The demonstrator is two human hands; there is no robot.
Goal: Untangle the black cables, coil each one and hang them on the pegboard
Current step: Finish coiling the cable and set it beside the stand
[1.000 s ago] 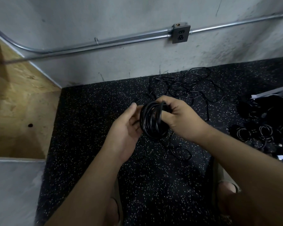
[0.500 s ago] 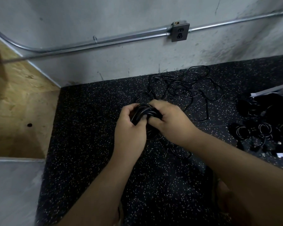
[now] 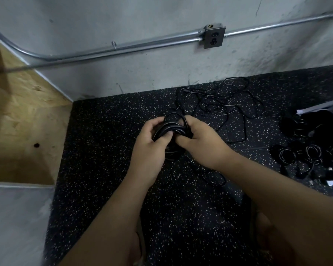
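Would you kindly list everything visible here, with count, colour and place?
Coiled cable: one, black, gripped at centre.
Loose cables: count unclear, black, tangled by the wall.
Finished coils: several, black, far right.
Mat: one, black speckled, floor.
Outlet box: one, grey, on the wall.
Conduit: at least two, grey, along the wall.
Plywood panel: one, tan, left.
Left hand: one, grips the coiled cable.
Right hand: one, grips the coiled cable.

Above the floor mat (image 3: 108, 150), the cable coil (image 3: 171, 129) sits between the left hand (image 3: 148, 143) and right hand (image 3: 202, 139), with the loose tangle (image 3: 219, 104) at one o'clock, the pile of coils (image 3: 311, 150) at three, the wooden panel (image 3: 23, 116) at nine and the wall outlet (image 3: 214, 37) at twelve.
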